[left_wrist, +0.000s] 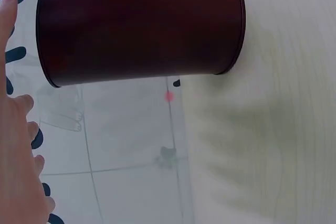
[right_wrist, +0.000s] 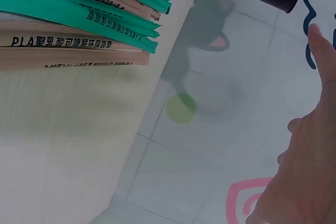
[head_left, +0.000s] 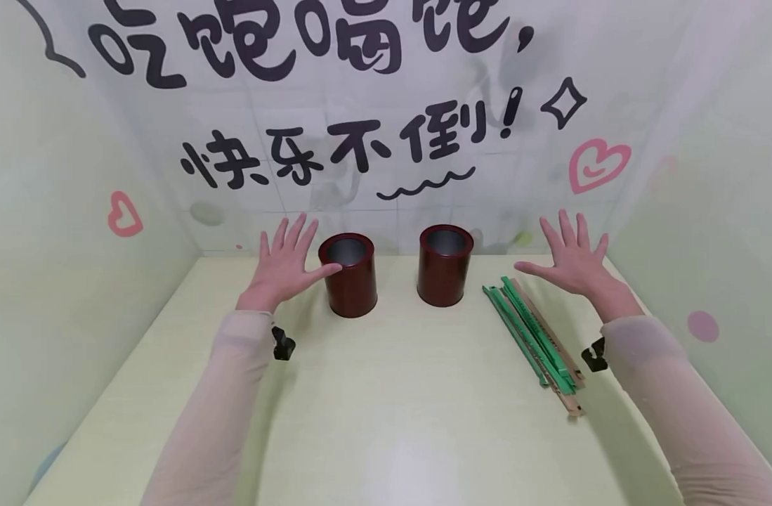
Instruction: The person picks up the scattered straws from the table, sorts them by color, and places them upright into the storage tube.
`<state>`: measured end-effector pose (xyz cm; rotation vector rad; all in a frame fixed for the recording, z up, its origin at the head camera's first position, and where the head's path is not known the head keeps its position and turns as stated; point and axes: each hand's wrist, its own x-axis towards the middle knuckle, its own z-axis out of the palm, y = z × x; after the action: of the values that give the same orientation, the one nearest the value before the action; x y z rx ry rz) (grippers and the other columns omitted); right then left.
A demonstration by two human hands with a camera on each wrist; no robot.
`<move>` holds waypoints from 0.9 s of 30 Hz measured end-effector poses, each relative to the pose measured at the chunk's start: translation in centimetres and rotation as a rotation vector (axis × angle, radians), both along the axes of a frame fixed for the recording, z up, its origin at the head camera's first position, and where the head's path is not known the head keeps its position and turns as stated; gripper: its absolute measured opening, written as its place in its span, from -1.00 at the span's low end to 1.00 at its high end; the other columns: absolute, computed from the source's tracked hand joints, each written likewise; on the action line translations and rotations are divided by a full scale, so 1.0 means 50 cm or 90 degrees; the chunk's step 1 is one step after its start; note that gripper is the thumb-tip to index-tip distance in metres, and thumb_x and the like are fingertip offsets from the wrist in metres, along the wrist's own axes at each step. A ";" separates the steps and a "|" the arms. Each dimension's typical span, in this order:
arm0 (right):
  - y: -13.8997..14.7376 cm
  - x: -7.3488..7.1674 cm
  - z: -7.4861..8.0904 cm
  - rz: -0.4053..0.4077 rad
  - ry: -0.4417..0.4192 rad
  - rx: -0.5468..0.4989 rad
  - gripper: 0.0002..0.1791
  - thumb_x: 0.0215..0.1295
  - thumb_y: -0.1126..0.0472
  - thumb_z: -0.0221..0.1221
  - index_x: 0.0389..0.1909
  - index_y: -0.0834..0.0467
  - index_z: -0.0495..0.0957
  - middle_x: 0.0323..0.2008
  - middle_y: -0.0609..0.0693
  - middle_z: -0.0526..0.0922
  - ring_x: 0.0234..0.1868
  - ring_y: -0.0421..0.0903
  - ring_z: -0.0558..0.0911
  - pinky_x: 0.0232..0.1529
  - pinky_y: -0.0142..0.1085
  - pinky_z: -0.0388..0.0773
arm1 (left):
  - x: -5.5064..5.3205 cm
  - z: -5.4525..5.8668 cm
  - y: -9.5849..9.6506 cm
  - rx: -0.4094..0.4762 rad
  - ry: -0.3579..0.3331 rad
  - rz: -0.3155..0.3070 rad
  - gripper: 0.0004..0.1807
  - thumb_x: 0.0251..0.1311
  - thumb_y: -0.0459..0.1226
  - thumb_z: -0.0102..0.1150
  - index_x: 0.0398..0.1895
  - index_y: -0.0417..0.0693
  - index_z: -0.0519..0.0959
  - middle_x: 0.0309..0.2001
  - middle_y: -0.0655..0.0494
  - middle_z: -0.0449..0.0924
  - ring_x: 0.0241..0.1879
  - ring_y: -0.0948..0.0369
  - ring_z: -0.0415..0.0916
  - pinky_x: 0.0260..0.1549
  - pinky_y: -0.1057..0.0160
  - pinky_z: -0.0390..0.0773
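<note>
Fingers spread, my left hand (head_left: 286, 266) is raised above the table near the left dark red canister (head_left: 352, 288). Its thumb overlaps that canister in the head view, but the left wrist view shows the hand (left_wrist: 18, 129) apart from the canister (left_wrist: 142, 24). My right hand (head_left: 574, 261) is also raised with fingers spread, beyond the far end of a bundle of wrapped straws (head_left: 537, 337) in green and light brown wrappers. A second dark red canister (head_left: 442, 277) stands upright between the hands. Both canisters have open tops. Neither hand holds anything.
A pale wood-look table (head_left: 386, 393) lies under everything. Behind it rises a white printed sheet (head_left: 354, 204) with dark lettering, and pale side walls (head_left: 708, 232) flank the table. A black wrist mount (head_left: 283, 344) shows at the left sleeve.
</note>
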<state>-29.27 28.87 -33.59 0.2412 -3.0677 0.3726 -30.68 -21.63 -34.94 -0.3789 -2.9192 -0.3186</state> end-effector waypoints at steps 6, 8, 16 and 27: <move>-0.005 0.003 -0.001 0.009 0.004 -0.013 0.19 0.22 -0.53 -0.02 0.61 0.04 -0.34 0.57 0.28 -0.53 0.53 0.36 -0.57 0.26 0.58 -0.58 | 0.004 0.005 0.013 -0.003 -0.004 -0.010 0.12 0.16 0.49 -0.14 0.63 0.13 -0.17 0.64 0.03 -0.31 0.60 -0.16 -0.37 0.47 -0.37 -0.41; -0.004 0.004 -0.002 0.010 0.006 -0.014 0.19 0.23 -0.52 -0.01 0.61 0.05 -0.33 0.57 0.29 -0.51 0.54 0.36 -0.55 0.26 0.58 -0.57 | 0.004 0.005 0.018 -0.003 -0.008 -0.012 0.12 0.16 0.50 -0.15 0.63 0.12 -0.18 0.64 0.02 -0.29 0.60 -0.16 -0.36 0.48 -0.37 -0.39; -0.004 0.007 -0.005 0.012 0.003 -0.017 0.19 0.23 -0.49 0.03 0.61 0.05 -0.33 0.57 0.30 -0.48 0.54 0.36 -0.54 0.27 0.58 -0.55 | 0.002 0.008 0.033 0.023 -0.029 -0.018 0.14 0.15 0.49 -0.12 0.63 0.10 -0.18 0.64 -0.01 -0.25 0.61 -0.12 -0.31 0.52 -0.30 -0.31; -0.004 0.010 0.000 0.016 -0.004 -0.028 0.20 0.23 -0.48 0.05 0.61 0.06 -0.35 0.57 0.31 -0.49 0.54 0.38 -0.53 0.27 0.58 -0.55 | -0.005 0.009 0.061 0.132 -0.031 -0.044 0.18 0.07 0.46 0.08 0.61 0.06 -0.05 0.61 -0.04 -0.07 0.59 -0.06 -0.10 0.54 -0.18 -0.05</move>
<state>-28.76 28.67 -33.57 0.2773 -3.0619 0.4418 -30.92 -18.57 -34.49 -0.4452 -2.8863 -0.6429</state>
